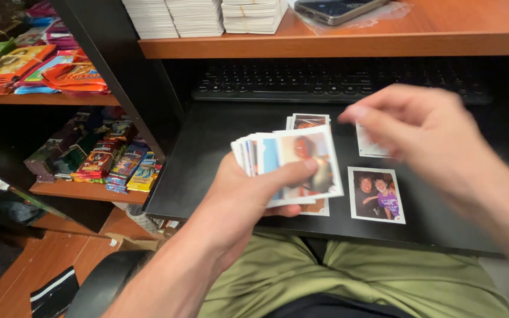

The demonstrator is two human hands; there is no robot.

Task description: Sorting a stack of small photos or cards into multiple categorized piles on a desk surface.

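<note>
Left hand [248,188] clamps a fanned stack of cards [293,165], thumb pressed across the top card's face, fingers curled underneath. Right hand [425,135] is motion-blurred, fingertips pinched together just over a face-down-looking white card [371,144]; can't tell whether it actually has the card or is only touching it. Head view, all placed off the black pull-out tray [207,153]: stack hovers above tray centre, over the lap in green trousers. On the tray right of the stack lies a photo card of two people [376,194], flat, apart from the others. Two more cards peek out from behind and below the stack, partly hidden. Keyboard [337,79] sits at the tray's back edge under the wooden desktop [384,35], which carries white card stacks [207,15] and a phone [337,9]. Left of the tray, shelves with colourful foil packs [113,162]. Judgement: dealing cleanly wants the thumb sliding only the top card off, the stack kept level, each card laid square without overlapping neighbours.
</note>
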